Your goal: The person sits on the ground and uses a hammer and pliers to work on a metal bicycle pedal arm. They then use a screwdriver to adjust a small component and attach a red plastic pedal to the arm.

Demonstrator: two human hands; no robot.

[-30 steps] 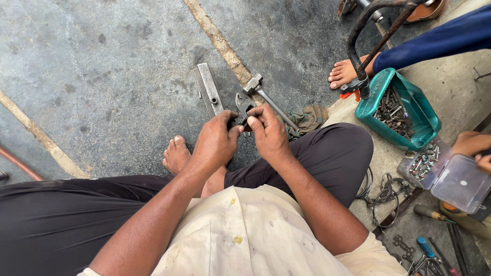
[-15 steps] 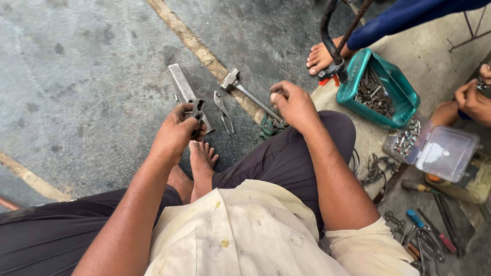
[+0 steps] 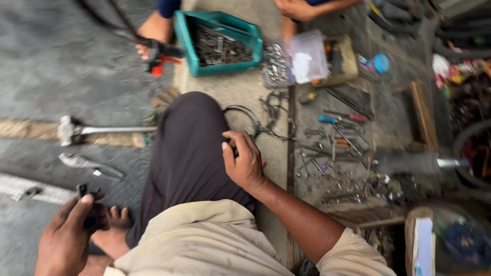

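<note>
My left hand [image 3: 69, 232] is low at the left, above my bare foot [image 3: 110, 235]. It is closed on a small dark metal part [image 3: 84, 193] that sticks up past the thumb. My right hand [image 3: 244, 162] lies on my dark trouser leg [image 3: 189, 153] at the knee, with its fingers curled. The blur hides whether anything is inside them. A hammer [image 3: 76, 130], a pair of pliers [image 3: 87, 163] and a flat metal bar [image 3: 30, 189] lie on the concrete floor left of my leg.
A teal crate [image 3: 220, 43] of metal parts and a clear plastic box [image 3: 296, 61] stand ahead. Another person's foot [image 3: 153, 33] and hand [image 3: 296, 7] are beside them. Several loose hand tools [image 3: 337, 153] and wire rings [image 3: 255, 122] lie on the floor to my right.
The view has swung to the right. My left hand has pulled back toward me with the small part. My right hand has left the hammer's spot and come onto my knee.
</note>
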